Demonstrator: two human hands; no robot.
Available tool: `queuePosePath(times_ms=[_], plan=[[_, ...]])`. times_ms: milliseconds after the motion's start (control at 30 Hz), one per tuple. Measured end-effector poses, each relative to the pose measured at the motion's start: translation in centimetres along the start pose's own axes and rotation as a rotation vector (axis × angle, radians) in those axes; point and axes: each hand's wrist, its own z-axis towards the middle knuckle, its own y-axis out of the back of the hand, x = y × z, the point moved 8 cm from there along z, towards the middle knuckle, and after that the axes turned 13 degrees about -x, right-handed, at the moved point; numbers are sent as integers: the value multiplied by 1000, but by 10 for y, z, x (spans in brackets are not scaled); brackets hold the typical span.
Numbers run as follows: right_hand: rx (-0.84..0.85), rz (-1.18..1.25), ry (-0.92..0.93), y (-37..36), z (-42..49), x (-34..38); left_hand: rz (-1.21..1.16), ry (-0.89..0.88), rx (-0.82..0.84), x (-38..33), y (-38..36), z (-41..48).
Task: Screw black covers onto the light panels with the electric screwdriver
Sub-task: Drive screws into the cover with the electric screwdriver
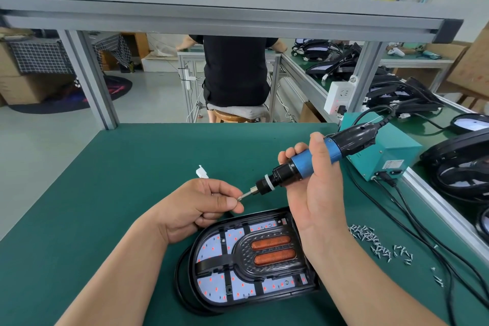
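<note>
head view: the screw (239, 199) is tiny and half hidden between the thumb and forefinger of the left hand (201, 206), whose fingers pinch it against the bit tip. the right wrist covers the far right corner of the light panel (225, 241). the right hand (315, 188) has its fingers wrapped round the blue barrel of the electric screwdriver (301, 165), held above the panel's far edge. its long axis runs from upper right to lower left, with the bit pointing at the left hand. the panel lies flat on the green counter (119, 193), long axis left to right, rounded end to the left. its white board is dotted with red points. the glossy, textured black cover (246, 250) sits on it, with two orange slots. loose screws (375, 243) lie scattered to the right.
</note>
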Motion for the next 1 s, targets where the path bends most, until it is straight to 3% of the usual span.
queuePosePath(times_ms=[633,1000], plan=[[63,-12,13,-5,-5,4,9,-21,15,0,-2,0],[70,-16,40,-5,-5,6,142,-25,-5,-1,-3,-3]])
